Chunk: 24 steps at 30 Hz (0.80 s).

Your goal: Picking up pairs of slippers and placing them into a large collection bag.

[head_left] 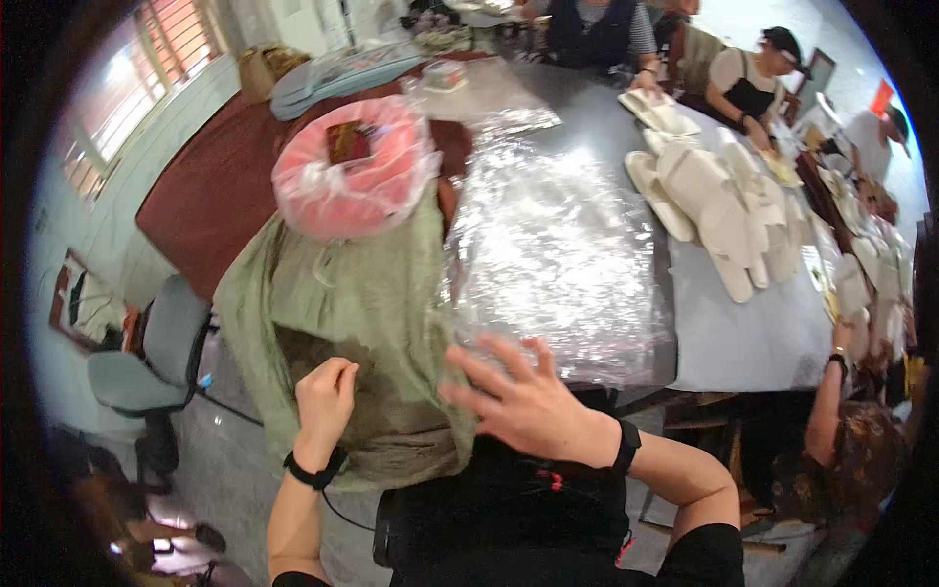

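Observation:
A large green woven sack (377,279) is spread in front of me and hangs over the table's near edge. Its lower part shows a dark brown patch. Over that patch is my left hand (326,401), fingers closed together; whatever they hold, if anything, is hidden. My right hand (523,401) is open with its fingers spread, slightly blurred, at the sack's right side. Just beyond that hand lies a pile of shiny clear plastic bags (558,245). A pink bundle in a clear plastic bag (391,191) rests at the far end of the sack.
Several cream slippers (699,191) are heaped on the grey table (734,342) to the right. People work at the far side and along the right. A grey chair (147,362) stands at left. Behind the pink bundle are a blue-grey bag (342,78) and a brown bag (266,70).

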{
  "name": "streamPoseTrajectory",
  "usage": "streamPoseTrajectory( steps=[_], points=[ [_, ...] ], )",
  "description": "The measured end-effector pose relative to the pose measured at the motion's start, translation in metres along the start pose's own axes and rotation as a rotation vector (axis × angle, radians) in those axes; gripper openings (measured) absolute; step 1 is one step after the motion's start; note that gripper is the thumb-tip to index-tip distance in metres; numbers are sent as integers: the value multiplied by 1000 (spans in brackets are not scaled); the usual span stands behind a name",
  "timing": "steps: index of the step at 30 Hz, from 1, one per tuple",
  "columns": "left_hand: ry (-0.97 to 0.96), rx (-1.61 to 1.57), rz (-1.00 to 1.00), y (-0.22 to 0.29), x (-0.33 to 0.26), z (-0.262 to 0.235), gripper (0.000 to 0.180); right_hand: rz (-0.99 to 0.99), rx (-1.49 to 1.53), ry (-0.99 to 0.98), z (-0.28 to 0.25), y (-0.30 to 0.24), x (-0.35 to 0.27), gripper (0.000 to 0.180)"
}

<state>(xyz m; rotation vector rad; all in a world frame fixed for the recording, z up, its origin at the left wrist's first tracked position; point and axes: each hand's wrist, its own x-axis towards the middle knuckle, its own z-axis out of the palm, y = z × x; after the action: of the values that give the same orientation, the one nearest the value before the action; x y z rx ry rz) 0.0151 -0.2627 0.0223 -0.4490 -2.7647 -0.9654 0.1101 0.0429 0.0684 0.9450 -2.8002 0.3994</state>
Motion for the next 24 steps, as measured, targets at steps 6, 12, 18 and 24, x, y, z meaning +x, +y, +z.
streamPoseTrajectory(
  steps=[6, 12, 18, 24],
  points=[
    [7, -115, 651, 112, 38, 18, 45, 492, -248, -50, 23, 86, -59, 80],
    [-361, -2, 897, 136, 60, 84, 63, 298, -40, -107, 14, 114, -85, 76],
    [-442, 221, 858, 140, 65, 127, 62, 439, 78, 569, -73, 201, -116, 46],
    [-413, 119, 773, 158, 65, 136, 57, 1026, -382, 626, -137, 355, -199, 29]
  ],
)
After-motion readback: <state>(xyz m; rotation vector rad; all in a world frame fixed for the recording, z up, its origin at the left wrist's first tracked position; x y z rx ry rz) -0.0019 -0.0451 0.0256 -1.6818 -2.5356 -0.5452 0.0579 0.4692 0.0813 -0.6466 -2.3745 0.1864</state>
